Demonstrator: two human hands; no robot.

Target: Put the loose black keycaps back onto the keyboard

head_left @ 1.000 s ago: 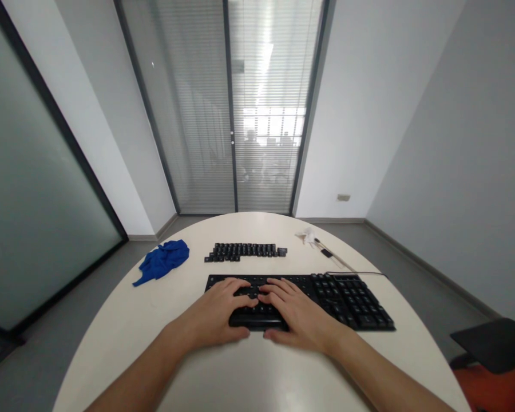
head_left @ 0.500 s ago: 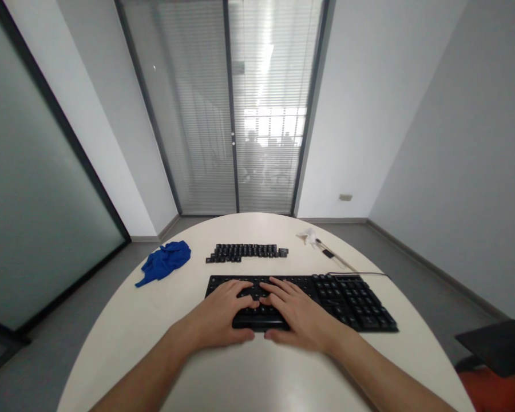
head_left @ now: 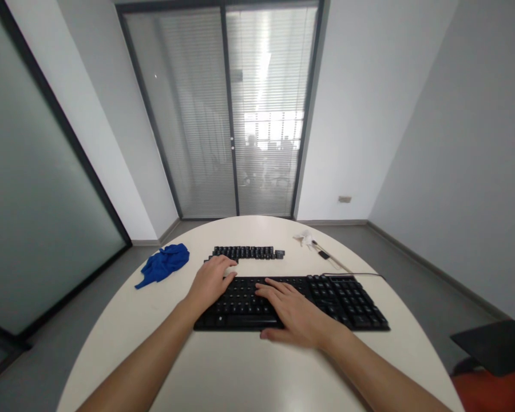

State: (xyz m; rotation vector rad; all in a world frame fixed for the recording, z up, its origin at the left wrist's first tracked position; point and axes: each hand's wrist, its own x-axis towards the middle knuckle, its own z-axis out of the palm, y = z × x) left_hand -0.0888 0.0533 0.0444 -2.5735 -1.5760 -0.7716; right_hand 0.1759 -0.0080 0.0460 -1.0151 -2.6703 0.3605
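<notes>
A black keyboard (head_left: 343,300) lies across the table. Its right-hand section still has its caps, while on the left part many key positions show bare posts. My right hand (head_left: 294,312) rests palm-down over the middle of the keyboard, fingers stretched out and thumb by the front edge. Beyond the keyboard's upper left corner, my left hand (head_left: 210,280) reaches to the near row of loose keycaps (head_left: 244,252), thumb and forefinger apart. Its other fingertips cover some caps and are partly hidden. The black keycaps stand in rows on the table.
A crumpled blue cloth (head_left: 165,264) lies at the left of the round white table (head_left: 240,377). At the back right are a crumpled white tissue (head_left: 304,237) and a thin brush (head_left: 324,253). The keyboard cable (head_left: 364,274) runs along the right. A chair (head_left: 493,349) stands at the lower right.
My left hand has left the keyboard and moved forward and left to the loose keycaps, uncovering the bare posts. My right hand stays over the keyboard. The view has shifted slightly.
</notes>
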